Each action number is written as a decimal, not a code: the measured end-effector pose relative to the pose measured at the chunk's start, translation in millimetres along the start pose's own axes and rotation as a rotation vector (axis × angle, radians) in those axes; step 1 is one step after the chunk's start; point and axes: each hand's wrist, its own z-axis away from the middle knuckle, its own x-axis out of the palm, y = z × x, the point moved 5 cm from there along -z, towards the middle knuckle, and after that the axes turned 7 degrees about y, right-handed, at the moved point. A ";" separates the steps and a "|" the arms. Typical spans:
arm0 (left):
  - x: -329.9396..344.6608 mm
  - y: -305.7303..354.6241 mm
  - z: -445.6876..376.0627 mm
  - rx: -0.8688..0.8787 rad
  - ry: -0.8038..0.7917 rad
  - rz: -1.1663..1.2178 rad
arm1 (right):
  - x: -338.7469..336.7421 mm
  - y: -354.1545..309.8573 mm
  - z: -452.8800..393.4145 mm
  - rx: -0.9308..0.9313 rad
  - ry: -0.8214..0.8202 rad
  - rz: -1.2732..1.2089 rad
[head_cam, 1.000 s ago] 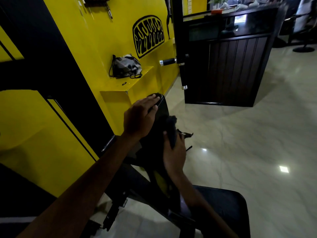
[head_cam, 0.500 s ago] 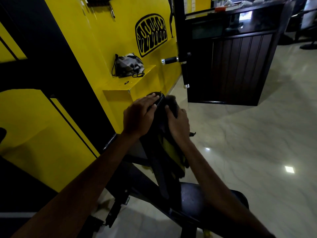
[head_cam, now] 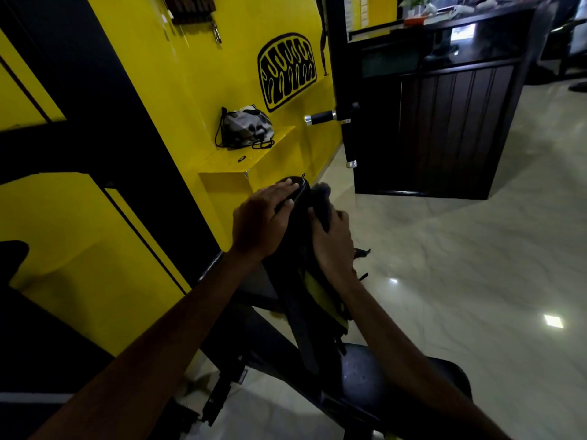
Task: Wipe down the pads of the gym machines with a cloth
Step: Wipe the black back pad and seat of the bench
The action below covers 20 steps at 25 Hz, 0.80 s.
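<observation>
The backrest pad (head_cam: 301, 249) is braced under the flat left hand (head_cam: 259, 225); a dark cloth (head_cam: 320, 201) is gripped against it by the right hand (head_cam: 333, 246).

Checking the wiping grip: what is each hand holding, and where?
The right hand grips a dark cloth by its bunched middle against the back pad. The left hand rests flat on the pad's top edge.

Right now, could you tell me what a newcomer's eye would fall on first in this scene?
Probably the two hands at centre: the left hand rests on top of the black back pad while the right hand presses a dark cloth against it. Behind them, the bright yellow wall carries a black emblem and a small bag on a ledge.
</observation>
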 end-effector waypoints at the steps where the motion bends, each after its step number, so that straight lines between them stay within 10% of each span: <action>1: -0.1 -1.0 -0.2 -0.001 0.004 0.011 | 0.7 1.0 16.0 -0.062 0.009 0.000; 8: -1.7 0.9 -0.8 0.033 0.027 -0.022 | 3.6 44.6 24.4 0.157 -0.047 0.023; 13: -0.9 -0.4 -1.0 0.050 0.037 0.005 | 7.3 31.0 68.8 -0.060 0.031 -0.047; 20: -3.7 4.5 2.2 0.162 0.106 -0.101 | 11.8 71.4 32.4 0.340 -0.024 -0.032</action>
